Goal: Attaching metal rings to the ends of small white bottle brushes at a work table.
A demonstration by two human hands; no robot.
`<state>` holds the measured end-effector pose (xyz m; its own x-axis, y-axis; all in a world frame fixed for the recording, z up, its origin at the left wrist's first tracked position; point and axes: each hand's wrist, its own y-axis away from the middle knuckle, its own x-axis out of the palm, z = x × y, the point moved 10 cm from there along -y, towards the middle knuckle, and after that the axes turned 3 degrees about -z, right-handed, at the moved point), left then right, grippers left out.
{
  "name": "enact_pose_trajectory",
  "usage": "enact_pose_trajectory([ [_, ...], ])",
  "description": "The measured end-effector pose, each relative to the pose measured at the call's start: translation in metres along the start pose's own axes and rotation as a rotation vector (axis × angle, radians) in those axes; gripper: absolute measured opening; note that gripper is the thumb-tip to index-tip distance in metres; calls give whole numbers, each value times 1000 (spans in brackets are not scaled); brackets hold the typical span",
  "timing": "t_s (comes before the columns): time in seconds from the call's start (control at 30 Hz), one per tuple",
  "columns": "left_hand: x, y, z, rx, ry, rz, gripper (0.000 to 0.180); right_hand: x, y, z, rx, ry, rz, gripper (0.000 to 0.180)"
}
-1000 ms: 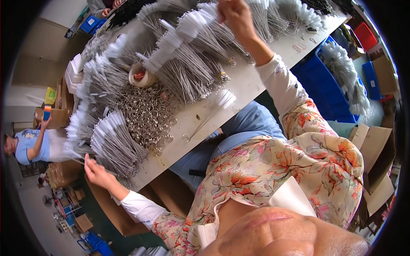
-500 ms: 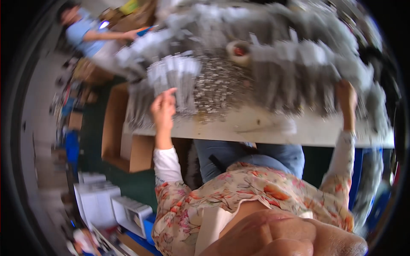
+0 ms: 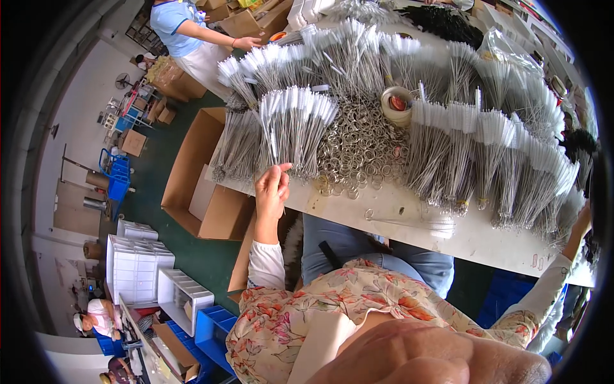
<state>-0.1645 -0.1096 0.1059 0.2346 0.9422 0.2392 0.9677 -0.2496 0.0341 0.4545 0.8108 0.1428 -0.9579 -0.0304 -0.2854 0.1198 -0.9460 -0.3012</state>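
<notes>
My left hand (image 3: pixel 273 192) is closed in a pinch at the table's near left edge, its index finger pointing right. A thin wire cleaning brush (image 3: pixel 272 142) with white bristles rises from the fingertips, in front of a fanned bundle of similar brushes (image 3: pixel 297 115). My right hand (image 3: pixel 581 222) reaches to the far right end of the table, beside the brush bundles (image 3: pixel 540 185); its fingers are lost at the dark rim. A heap of metal key rings (image 3: pixel 358 144) lies in the middle. One loose brush (image 3: pixel 409 222) lies near the front edge.
A tape roll (image 3: pixel 396 105) stands behind the rings. More brush bundles (image 3: pixel 345 54) line the table's back. An open cardboard box (image 3: pixel 198 176) sits left of the table. Beyond it are white crates (image 3: pixel 137 269). A person in a blue shirt (image 3: pixel 176 19) stands at far left.
My right hand has moved farther right, toward the rim. My left hand has come closer to the bundle's lower end, fingers now pinched. The view has shifted and sharpened.
</notes>
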Motion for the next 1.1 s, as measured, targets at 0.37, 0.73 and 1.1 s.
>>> enact_pose_trajectory([
  [0.37,-8,26,1,-18,6,-74,30,127,46,-19,-236,638,87,39],
  [0.73,-7,24,19,-51,27,-42,28,113,54,-43,-95,613,204,34],
  [1.1,-23,38,7,-36,54,-116,29,77,93,98,-145,520,-324,33],
])
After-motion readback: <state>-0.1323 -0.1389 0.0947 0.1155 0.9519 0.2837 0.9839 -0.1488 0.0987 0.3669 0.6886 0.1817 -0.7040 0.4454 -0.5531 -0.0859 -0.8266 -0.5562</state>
